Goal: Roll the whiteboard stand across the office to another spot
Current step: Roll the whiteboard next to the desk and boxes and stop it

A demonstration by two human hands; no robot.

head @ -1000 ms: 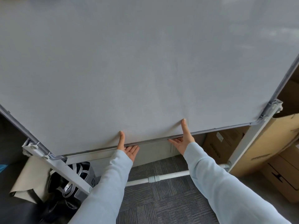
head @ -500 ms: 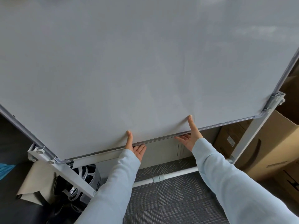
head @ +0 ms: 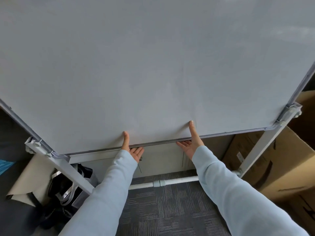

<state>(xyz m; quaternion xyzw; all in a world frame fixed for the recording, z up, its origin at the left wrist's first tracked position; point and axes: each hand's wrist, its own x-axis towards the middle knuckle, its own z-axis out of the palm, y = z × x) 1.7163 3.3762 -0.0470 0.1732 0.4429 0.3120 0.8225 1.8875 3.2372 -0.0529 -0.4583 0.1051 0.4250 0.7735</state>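
room: office corner, dark grey carpet tiles (head: 170,210) along the bottom of the frame, cardboard boxes (head: 279,167) stacked at the right edge, a black bag (head: 76,183) and some tan sheet stuff at lower left

whiteboard stand: the whiteboard stand (head: 153,65) fills pretty much the whole upper frame, board face tilted over toward the camera, bottom edge running left to right across the middle and sloping up a bit to the right

long axis: sideways across the picture, so square-on to both arms

left hand: left hand (head: 132,148) is just left of centre, thumb up flat on the board face, fingers curled under the bottom rail, so closed around that edge

right hand: right hand (head: 191,143) is just right of centre, same grip, thumb higher up the face

which is nearer: honestly even, both are touching the rail

legs: white uprights at lower left and lower right, crossbar (head: 163,182) low on the floor between the arms

my guess: the boxes sit really near the right leg, so rolling that way looks tight
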